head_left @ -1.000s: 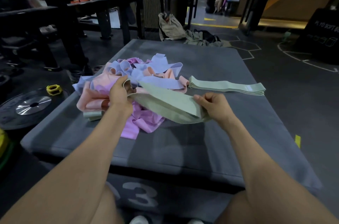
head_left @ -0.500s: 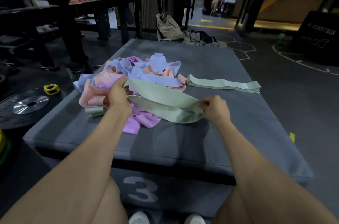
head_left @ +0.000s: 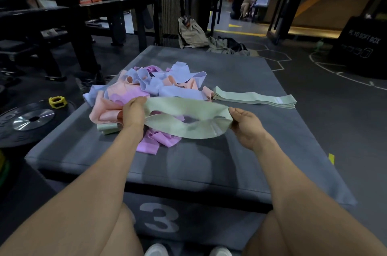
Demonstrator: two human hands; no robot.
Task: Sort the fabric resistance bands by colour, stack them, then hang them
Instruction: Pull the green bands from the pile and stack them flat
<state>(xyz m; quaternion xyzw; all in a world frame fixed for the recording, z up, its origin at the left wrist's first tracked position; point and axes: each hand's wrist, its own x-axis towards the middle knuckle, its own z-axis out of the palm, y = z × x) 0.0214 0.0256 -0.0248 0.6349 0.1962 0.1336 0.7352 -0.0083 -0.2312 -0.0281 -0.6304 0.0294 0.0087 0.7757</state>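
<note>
A pale green fabric loop band (head_left: 184, 118) is stretched between both hands above the near part of the grey padded plyo box (head_left: 188, 163), which serves here as the table. The left hand (head_left: 134, 114) grips its left end with fingers curled round the cloth; the right hand (head_left: 245, 123) pinches the right end, thumb on top, though how the other fingers lie under the fabric is hard to make out. The band's long axis runs left to right, roughly in line with the flat stack of pale green bands (head_left: 254, 97) lying beyond and to the right. That stack sits nearer the right hand, so laying the band on it looks like a carry away and rightward. Behind the left hand lies the mixed heap of pink, lilac and blue bands (head_left: 155, 86), unsorted, with another green band end (head_left: 107, 128) poking from under it
</note>
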